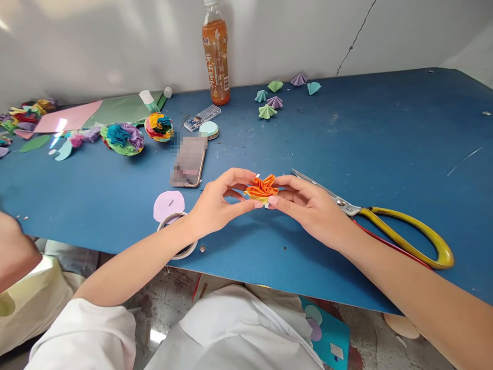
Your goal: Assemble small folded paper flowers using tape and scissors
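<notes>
Between my two hands, above the blue table, is a small folded paper flower [262,187], orange on top with a yellow layer underneath. My left hand [225,198] pinches it from the left with thumb and fingers. From the other side my right hand [302,203] grips its right edge, thumb in front. Small white bits show at the flower's upper left and lower edge. Scissors [342,203] with yellow handles lie beside and partly behind my right arm. Under my left forearm is a roll of tape [188,251], overlapping a lilac paper circle [168,204].
A phone [189,160], a stack of paper circles [209,129] and a drink bottle [216,59] stand or lie farther back. Several folded paper pieces [275,102] sit near the wall. Multicoloured paper balls [122,139] and a glue stick [148,100] are left. Another person's arm [17,252] shows at far left.
</notes>
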Tool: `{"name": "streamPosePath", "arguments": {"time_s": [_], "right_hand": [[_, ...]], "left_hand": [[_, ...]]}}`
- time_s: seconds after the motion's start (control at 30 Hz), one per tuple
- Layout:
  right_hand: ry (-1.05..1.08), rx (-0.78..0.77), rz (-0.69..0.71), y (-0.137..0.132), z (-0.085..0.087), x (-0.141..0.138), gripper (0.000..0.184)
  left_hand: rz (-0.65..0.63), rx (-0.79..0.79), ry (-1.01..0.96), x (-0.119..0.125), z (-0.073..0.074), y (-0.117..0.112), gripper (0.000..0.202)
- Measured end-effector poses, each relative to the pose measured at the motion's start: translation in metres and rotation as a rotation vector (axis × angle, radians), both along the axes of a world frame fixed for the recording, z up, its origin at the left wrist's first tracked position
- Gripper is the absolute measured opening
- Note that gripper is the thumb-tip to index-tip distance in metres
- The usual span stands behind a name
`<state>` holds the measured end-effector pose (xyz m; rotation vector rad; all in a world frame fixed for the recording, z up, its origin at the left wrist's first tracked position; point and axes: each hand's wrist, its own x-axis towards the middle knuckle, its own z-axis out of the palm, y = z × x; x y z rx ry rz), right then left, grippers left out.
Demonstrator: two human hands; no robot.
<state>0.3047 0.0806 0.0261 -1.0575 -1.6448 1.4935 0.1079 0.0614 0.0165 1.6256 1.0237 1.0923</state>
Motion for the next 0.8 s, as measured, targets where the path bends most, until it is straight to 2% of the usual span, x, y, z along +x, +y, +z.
{"name": "streamPosePath", "arguments": {"time_s": [0.3,0.4,0.57,0.7,0.8], "right_hand": [[-0.012,-0.016,-0.017,-0.0024,0.0031,0.0000,0.045],[-0.030,0.000,-0.027,-0.0018,0.0033,-0.0004,0.041],[-0.094,0.051,-0.078,0.0015,0.0012,0.0005,0.037],[-0.137,0.104,-0.213,0.0042,0.0001,0.0028,0.036],[-0.117,0.156,-0.292,0.0068,0.0003,0.0049,0.032]], "left_hand": [[-0.005,0.048,0.017,0.0001,0.0030,-0.0019,0.035],[-0.008,-0.019,-0.021,0.0001,0.0052,-0.0020,0.031],[0.004,-0.162,-0.055,-0.0021,0.0049,0.0016,0.040],[0.059,-0.191,0.219,-0.0046,0.0041,0.0045,0.046],[0.150,-0.079,0.434,-0.0063,0.0067,0.0054,0.040]]}}
